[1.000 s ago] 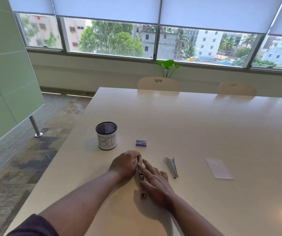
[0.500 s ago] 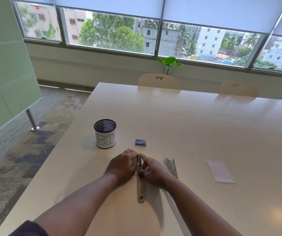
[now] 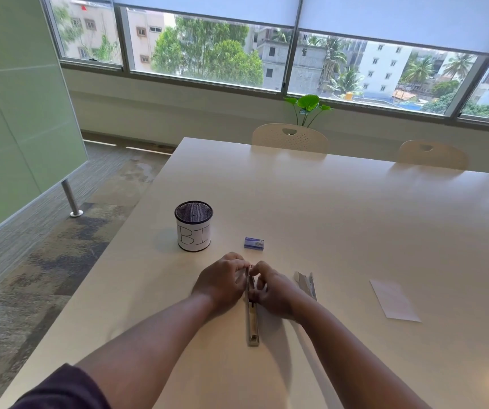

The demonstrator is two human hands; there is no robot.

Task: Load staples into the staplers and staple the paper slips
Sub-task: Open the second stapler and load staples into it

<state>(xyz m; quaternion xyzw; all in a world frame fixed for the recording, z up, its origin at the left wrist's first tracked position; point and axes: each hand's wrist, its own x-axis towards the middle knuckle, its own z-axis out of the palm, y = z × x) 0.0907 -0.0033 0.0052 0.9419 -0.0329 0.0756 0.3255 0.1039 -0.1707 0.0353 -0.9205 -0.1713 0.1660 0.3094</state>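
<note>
Standing off to the left was a pale green partition panel (image 3: 16, 113) on a round metal foot, with grey patterned carpet beneath it. On the long cream-white table (image 3: 355, 231), nearest that side, stood a black mesh pen cup (image 3: 193, 225), upright, wrapped in white paper hand-lettered "BI". Just right of it and apart lay a small blue staple box (image 3: 254, 243), flat on the table.

In front of these, the person's left hand (image 3: 222, 283) and right hand (image 3: 275, 290) met either side of a long silver stapler (image 3: 252, 314), which lay opened out flat, its length running toward the person. Both hands had fingers curled in on its far end, pinching it from left and right; whether staples sat in the channel I could not tell. The near end lay bare on the table between the forearms.

Just right of the right hand lay a second grey metal stapler (image 3: 306, 283), untouched. Further right, well apart, a white paper slip (image 3: 393, 301) lay flat. Across the table stood two cream perforated chairs (image 3: 290, 138), a green leafy plant (image 3: 308, 106) behind the nearer one.
</note>
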